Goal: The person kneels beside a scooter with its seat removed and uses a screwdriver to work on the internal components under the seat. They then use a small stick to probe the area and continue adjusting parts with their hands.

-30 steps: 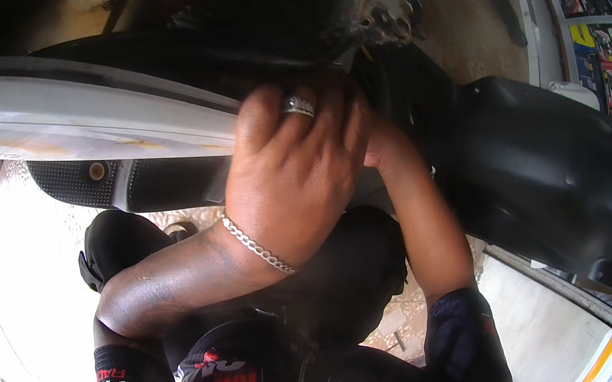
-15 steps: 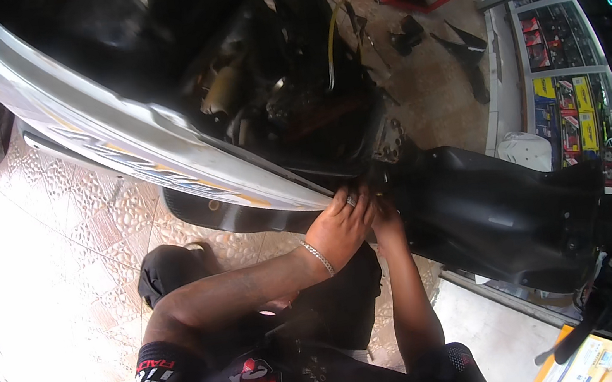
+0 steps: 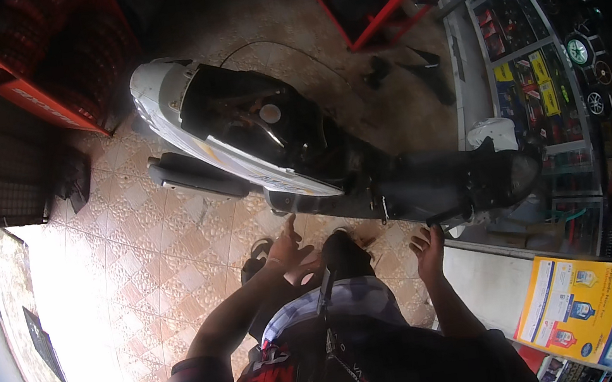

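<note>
A partly stripped scooter lies across the middle of the view, its black body uncovered on top. Along its near side runs a white side panel with coloured stripes. My left hand is in the air below the panel's right end, fingers spread, the forefinger stretched toward the scooter. Held up farther right, my right hand has its fingers apart and slightly bent, nothing seen in them. It is nearest the dark handlebar end of the scooter; whether the fingertips touch it I cannot tell.
A red tool cart stands beyond the scooter, with black plastic pieces on the floor nearby. Glass display shelves line the right. At lower right is a yellow and blue poster board. A red rack stands at far left.
Both hands have come off the joint by the white panel's lower end and moved apart. My body has risen and backed off, so the whole scooter now shows.
</note>
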Tool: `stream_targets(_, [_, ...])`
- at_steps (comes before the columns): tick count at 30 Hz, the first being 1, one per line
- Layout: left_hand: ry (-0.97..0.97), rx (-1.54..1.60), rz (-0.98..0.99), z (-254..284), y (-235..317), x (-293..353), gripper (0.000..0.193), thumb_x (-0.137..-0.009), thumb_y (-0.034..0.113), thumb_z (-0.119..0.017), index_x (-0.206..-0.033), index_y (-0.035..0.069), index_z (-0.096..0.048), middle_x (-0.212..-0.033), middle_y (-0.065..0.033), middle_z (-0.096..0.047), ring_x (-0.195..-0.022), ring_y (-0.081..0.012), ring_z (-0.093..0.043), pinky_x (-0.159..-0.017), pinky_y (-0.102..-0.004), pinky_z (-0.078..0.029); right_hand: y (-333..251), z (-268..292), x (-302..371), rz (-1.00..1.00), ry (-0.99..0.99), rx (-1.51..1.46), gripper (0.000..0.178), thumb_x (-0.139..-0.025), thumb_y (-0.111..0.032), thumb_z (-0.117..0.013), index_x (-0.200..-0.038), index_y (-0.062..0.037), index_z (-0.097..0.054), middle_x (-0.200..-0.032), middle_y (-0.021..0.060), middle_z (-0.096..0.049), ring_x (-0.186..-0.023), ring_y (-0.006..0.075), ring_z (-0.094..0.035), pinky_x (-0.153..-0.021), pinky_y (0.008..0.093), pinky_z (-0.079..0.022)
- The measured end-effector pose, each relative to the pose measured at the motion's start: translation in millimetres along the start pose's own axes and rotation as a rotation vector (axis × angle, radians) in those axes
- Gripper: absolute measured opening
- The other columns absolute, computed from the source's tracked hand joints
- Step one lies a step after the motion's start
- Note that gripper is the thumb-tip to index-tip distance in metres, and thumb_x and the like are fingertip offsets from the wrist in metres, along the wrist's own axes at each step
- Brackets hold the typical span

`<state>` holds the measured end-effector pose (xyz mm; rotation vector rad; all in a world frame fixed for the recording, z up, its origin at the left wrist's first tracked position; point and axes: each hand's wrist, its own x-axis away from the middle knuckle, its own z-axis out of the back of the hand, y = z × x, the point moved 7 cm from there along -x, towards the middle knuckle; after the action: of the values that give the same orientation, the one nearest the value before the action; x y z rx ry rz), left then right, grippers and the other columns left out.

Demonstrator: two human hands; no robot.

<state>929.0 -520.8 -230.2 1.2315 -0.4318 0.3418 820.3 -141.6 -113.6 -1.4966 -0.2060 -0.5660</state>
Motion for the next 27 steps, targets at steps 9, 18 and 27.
stream_targets(9, [0.304, -0.137, 0.078, 157, -96, 134, 0.077, -0.086, 0.048, -0.071, -0.131, -0.007, -0.043, -0.067, -0.0130, -0.067, -0.076, -0.0337, -0.070, -0.104, -0.0408, -0.043, -16, -11, -88, 0.033, 0.185, -0.700, 0.049, -0.101, -0.061, -0.042, -0.115, -0.0170, -0.059, -0.088, 0.0032, -0.066, -0.071, 0.0185, -0.061, -0.057, 0.0302, -0.049])
stream_targets(18, [0.190, -0.241, 0.439, 237, -270, 178, 0.105, -0.086, 0.053, -0.071, -0.139, -0.018, -0.014, -0.059, -0.0105, -0.064, -0.069, -0.0289, -0.069, -0.109, -0.0381, -0.037, -13, 44, -117, 0.139, 0.958, 0.816, 0.054, -0.099, -0.050, -0.048, -0.121, -0.0032, -0.064, -0.113, 0.0243, -0.069, -0.105, 0.0399, -0.067, -0.087, 0.0519, -0.052])
stream_targets(27, [0.309, 0.024, 0.663, 418, -297, 188, 0.121, -0.080, 0.038, -0.084, -0.150, -0.005, 0.005, -0.061, -0.0037, -0.061, -0.055, -0.0146, -0.057, -0.066, -0.0307, -0.051, 60, -29, -73, -0.425, 0.996, -0.246, 0.056, -0.095, -0.045, -0.055, -0.138, -0.0096, -0.048, -0.136, 0.0130, -0.050, -0.122, 0.0262, -0.050, -0.090, 0.0498, -0.049])
